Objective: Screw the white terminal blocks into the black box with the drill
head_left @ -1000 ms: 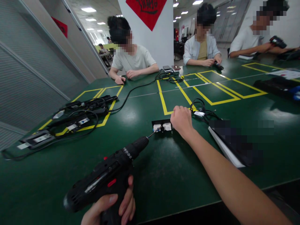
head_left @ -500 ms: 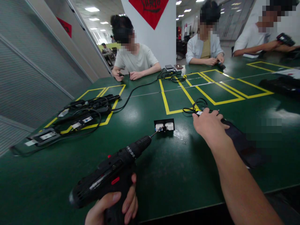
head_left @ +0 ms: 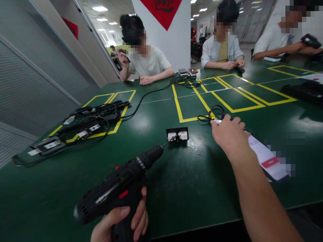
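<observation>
My left hand (head_left: 131, 215) is wrapped round the grip of a black power drill (head_left: 123, 178) with red details. The drill's thin bit points up and right, its tip near the white sockets in a table cutout (head_left: 177, 135). My right hand (head_left: 229, 132) lies over the far end of a phone (head_left: 267, 158), its fingers spread and bent down. The phone's screen is lit, white with a red bar. A coiled black cable (head_left: 216, 111) lies just beyond my right fingertips.
Black devices with cables (head_left: 101, 114) lie at the left on the green table (head_left: 176, 201). Yellow tape rectangles (head_left: 180, 109) mark its surface. More cables (head_left: 186, 80) lie at the far side. Three people sit across, and a black object (head_left: 302, 92) rests at the right.
The phone's screen has gone from dark to lit. Across the table, the person at the left has raised one hand towards the head. My left hand and the drill have hardly moved.
</observation>
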A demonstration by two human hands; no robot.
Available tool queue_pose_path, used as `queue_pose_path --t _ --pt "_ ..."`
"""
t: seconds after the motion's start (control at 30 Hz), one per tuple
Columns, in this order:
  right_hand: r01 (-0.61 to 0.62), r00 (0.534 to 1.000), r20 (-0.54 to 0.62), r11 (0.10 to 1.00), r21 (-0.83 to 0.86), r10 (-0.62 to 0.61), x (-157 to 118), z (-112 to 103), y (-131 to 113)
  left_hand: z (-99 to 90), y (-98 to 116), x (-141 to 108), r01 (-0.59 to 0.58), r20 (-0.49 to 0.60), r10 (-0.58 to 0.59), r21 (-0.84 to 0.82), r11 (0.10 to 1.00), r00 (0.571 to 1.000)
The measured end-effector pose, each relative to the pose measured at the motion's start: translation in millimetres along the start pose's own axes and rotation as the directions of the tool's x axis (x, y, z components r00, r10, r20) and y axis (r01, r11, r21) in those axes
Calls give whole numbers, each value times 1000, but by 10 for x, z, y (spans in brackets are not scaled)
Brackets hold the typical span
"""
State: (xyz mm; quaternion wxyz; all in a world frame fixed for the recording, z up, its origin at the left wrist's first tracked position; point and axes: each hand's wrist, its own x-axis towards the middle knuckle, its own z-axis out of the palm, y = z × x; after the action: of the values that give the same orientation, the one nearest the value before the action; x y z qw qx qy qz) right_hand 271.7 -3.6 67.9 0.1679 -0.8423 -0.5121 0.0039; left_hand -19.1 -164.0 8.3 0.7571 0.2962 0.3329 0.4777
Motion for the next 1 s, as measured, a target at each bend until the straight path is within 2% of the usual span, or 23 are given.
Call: queue_pose_path --t 0.1,0.17,0.27,0.33,0.4,0.53,0.63,0.73,0.83,1.0 --pt "169 978 -136 983 75 -158 -57 22 -102 21 3 -1 0 -5 0 4 1000 1000" --pt "329 934 -198 930 163 -296 -119 88 -216 37 7 -3 0 -16 0 6 1000 1000" --pt "552 832 -259 778 300 -491 -234 236 -416 47 11 -4 2 -40 -1 16 1000 999" --pt "641 767 -277 675 366 -578 -288 344 -525 44 11 -4 -1 -43 3 28 1000 999" --pt "653 751 -295 599 463 -590 -289 450 -584 35 10 -5 -4 -30 5 30 1000 1000" --pt "587 787 -340 457 668 -515 -131 666 -543 16 6 -7 -5 -3 5 31 999 1000" --pt "445 873 -292 392 805 -391 18 846 -470 13 6 -9 -5 9 4 33 999 1000" --pt "274 945 -171 386 881 -280 90 1006 -441 21 8 -10 -3 10 3 31 1000 1000" --pt "187 962 -88 391 901 -258 90 1093 -446 30 11 -12 -2 -2 2 34 999 1000" --pt "192 942 -64 375 907 -328 60 1089 -447 35 12 -11 -3 -7 3 36 999 1000"
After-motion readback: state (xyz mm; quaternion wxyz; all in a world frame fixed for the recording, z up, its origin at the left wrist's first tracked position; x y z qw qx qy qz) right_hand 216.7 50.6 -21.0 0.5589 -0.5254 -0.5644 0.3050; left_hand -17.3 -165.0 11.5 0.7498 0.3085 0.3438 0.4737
